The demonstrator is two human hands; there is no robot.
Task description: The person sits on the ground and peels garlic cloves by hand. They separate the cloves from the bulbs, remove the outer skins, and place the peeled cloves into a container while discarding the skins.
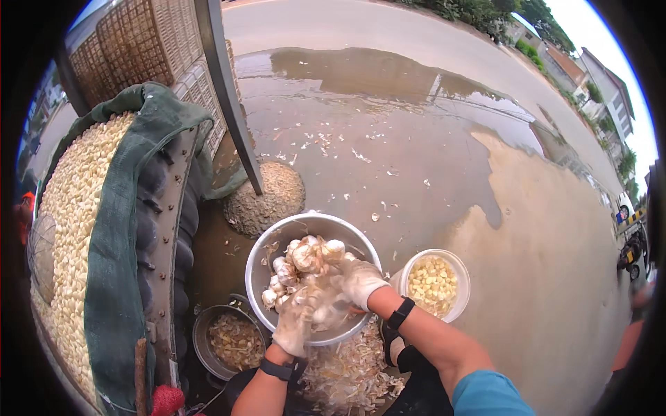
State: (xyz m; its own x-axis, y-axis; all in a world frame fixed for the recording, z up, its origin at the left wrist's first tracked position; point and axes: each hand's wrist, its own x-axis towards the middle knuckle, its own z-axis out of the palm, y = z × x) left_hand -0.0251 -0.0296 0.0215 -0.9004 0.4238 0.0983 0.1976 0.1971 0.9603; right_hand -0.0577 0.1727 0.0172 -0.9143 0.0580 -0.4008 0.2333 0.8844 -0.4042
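Observation:
A wide metal basin (254, 267) stands in front of me with whole garlic bulbs (305, 255) heaped in it. My left hand (295, 320), in a whitish glove, is over the basin's near side, its fingers smeared by motion. My right hand (361, 283), gloved too, comes in over the basin's right side with its fingers curled inward. A small orange-red bit shows below these fingers, but what they hold is too blurred to make out. Between the hands lies a blurred pale patch, perhaps garlic. Right of the basin stands a white bucket (463, 283) of peeled cloves (431, 283).
Garlic skins (350, 371) are piled below the basin. A dark pot (202, 340) with scraps stands at its left. Farther left is a large green-cloth-lined container (111, 229) full of peeled cloves. A metal post (232, 97) rises from a concrete lump (267, 201). A puddle (388, 76) lies beyond.

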